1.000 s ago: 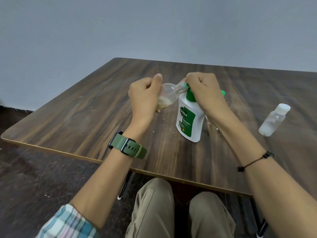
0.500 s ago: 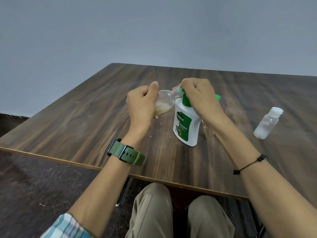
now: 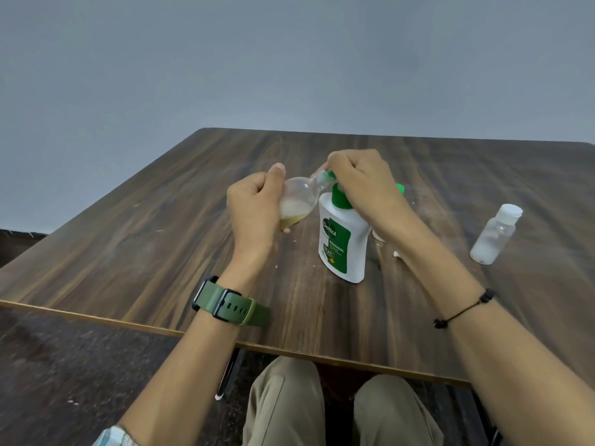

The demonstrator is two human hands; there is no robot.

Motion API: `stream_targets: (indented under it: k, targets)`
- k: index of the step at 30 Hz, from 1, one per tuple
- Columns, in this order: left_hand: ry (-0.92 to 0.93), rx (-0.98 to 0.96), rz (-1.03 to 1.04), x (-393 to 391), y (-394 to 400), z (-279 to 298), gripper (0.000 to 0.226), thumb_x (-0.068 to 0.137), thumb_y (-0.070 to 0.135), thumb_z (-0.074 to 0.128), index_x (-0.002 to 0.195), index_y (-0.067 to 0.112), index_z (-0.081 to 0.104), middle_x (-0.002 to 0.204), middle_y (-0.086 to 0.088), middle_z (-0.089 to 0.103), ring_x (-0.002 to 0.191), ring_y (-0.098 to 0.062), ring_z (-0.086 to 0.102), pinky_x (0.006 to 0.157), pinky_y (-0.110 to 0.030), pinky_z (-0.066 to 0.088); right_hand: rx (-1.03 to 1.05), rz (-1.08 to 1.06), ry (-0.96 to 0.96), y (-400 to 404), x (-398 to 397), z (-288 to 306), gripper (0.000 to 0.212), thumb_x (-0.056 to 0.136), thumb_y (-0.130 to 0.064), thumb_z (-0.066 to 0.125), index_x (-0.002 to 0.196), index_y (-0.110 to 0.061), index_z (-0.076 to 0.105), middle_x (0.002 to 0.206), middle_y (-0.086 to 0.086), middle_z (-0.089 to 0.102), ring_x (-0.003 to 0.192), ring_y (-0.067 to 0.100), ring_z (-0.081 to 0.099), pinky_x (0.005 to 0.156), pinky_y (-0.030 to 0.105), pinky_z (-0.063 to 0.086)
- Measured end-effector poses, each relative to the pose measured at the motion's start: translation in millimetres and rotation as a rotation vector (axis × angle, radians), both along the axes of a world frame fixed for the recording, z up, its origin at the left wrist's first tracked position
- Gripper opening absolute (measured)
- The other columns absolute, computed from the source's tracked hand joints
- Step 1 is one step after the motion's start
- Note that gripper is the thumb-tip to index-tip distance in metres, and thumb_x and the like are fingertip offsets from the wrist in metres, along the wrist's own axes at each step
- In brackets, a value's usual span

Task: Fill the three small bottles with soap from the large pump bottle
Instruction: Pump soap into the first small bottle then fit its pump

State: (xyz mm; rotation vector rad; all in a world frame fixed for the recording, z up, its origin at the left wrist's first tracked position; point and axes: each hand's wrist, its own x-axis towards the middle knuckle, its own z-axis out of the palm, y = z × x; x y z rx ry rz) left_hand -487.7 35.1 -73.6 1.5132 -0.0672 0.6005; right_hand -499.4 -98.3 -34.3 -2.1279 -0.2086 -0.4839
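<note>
The left hand (image 3: 254, 207) tilts a small clear bottle (image 3: 297, 201) to the nozzle while the right hand (image 3: 360, 181) grips the Dettol pump bottle (image 3: 343, 243), so filling seems underway; next, likely more steady presses.

"Dettol" and "ORIGINAL" on the pump bottle (image 3: 343, 239), smaller print seemingly unreadable

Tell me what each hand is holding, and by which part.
The left hand grips the small clear plastic bottle around its body, tilted. The right hand covers the green pump head of the large white soap bottle.
</note>
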Motion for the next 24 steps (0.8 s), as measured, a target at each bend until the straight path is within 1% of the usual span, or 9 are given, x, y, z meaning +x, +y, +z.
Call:
stream_targets:
  k: [3, 7, 10, 13, 16, 19, 20, 22, 24]
  targets:
    - [-0.017, 0.030, 0.006, 1.3, -0.4, 1.0, 0.050, 0.086, 0.031, 0.058, 0.042, 0.012, 0.046, 0.040, -0.005, 0.045, 0.031, -0.019, 0.048, 0.031, -0.022, 0.034, 0.027, -0.012, -0.027, -0.3, 1.2, -0.6, 0.036, 0.088, -0.015, 0.036, 0.075, 0.015, 0.050, 0.093, 0.032, 0.062, 0.064, 0.019, 0.037, 0.059, 0.030, 0.030]
    - [0.005, 0.007, 0.007, 0.4, 1.9, 0.5, 0.052, 0.085, 0.032, 0.058, 0.037, 0.019, 0.042, 0.038, 0.003, 0.040, 0.034, -0.021, 0.048, 0.032, -0.023, 0.035, -0.024, 0.014, -0.002, -1.1, 0.2, -0.3, 0.036, 0.086, -0.017, 0.038, 0.074, 0.014, 0.052, 0.091, 0.030, 0.063, 0.062, 0.016, 0.037, 0.057, 0.028, 0.030]
    - [-0.012, 0.041, 0.019, 0.9, 1.6, 0.6, 0.051, 0.085, 0.032, 0.058, 0.039, 0.015, 0.045, 0.040, -0.003, 0.042, 0.035, -0.022, 0.047, 0.032, -0.025, 0.035, 0.004, 0.013, -0.030, -1.8, 0.1, -0.1, 0.037, 0.086, -0.018, 0.036, 0.075, 0.013, 0.053, 0.089, 0.029, 0.064, 0.065, 0.018, 0.041, 0.060, 0.031, 0.034]
    - [0.009, -0.002, 0.007, -0.2, 2.4, -0.5, 0.052, 0.086, 0.030, 0.058, 0.038, 0.016, 0.044, 0.037, 0.004, 0.041, 0.035, -0.019, 0.047, 0.031, -0.025, 0.036, -0.046, 0.026, 0.000, -0.2, 0.5, 0.6, 0.038, 0.087, -0.018, 0.037, 0.078, 0.013, 0.056, 0.088, 0.026, 0.066, 0.063, 0.017, 0.041, 0.060, 0.030, 0.034]
    - [-0.010, 0.031, 0.019, 0.6, 2.0, 0.4, 0.049, 0.086, 0.031, 0.058, 0.043, 0.009, 0.047, 0.041, -0.002, 0.043, 0.036, -0.021, 0.047, 0.031, -0.025, 0.036, -0.013, 0.018, -0.013, -0.2, 1.5, 1.5, 0.037, 0.088, -0.017, 0.036, 0.073, 0.013, 0.051, 0.091, 0.029, 0.065, 0.063, 0.019, 0.039, 0.060, 0.031, 0.033]
    - [0.004, -0.001, 0.001, -0.7, 1.8, 0.4, 0.050, 0.086, 0.030, 0.058, 0.041, 0.014, 0.045, 0.039, 0.002, 0.042, 0.037, -0.020, 0.049, 0.031, -0.025, 0.038, -0.038, 0.015, -0.008, -0.8, -0.5, -0.9, 0.038, 0.088, -0.018, 0.037, 0.076, 0.009, 0.061, 0.083, 0.016, 0.070, 0.064, 0.017, 0.045, 0.059, 0.031, 0.037]
    - [0.005, 0.004, 0.003, -0.4, 2.0, 0.0, 0.050, 0.086, 0.031, 0.058, 0.041, 0.013, 0.046, 0.040, 0.001, 0.044, 0.038, -0.021, 0.050, 0.031, -0.025, 0.038, -0.034, 0.012, -0.016, -1.4, -0.8, -0.1, 0.038, 0.088, -0.017, 0.037, 0.078, 0.009, 0.062, 0.082, 0.015, 0.070, 0.064, 0.017, 0.045, 0.059, 0.032, 0.039]
    - [0.009, 0.022, 0.009, 0.1, 3.3, -0.6, 0.050, 0.086, 0.031, 0.058, 0.041, 0.011, 0.047, 0.040, 0.000, 0.044, 0.038, -0.021, 0.049, 0.032, -0.026, 0.037, -0.040, 0.026, -0.024, 0.0, -0.9, 1.3, 0.039, 0.089, -0.017, 0.036, 0.079, 0.012, 0.060, 0.084, 0.021, 0.068, 0.065, 0.018, 0.044, 0.061, 0.034, 0.040]
    - [0.012, -0.008, 0.003, -0.5, 3.5, 0.0, 0.052, 0.085, 0.030, 0.058, 0.038, 0.016, 0.043, 0.037, 0.005, 0.040, 0.036, -0.019, 0.048, 0.032, -0.024, 0.035, -0.070, 0.034, -0.022, -0.4, -1.0, 1.1, 0.039, 0.090, -0.017, 0.036, 0.080, 0.012, 0.060, 0.078, 0.011, 0.069, 0.062, 0.014, 0.044, 0.057, 0.028, 0.037]
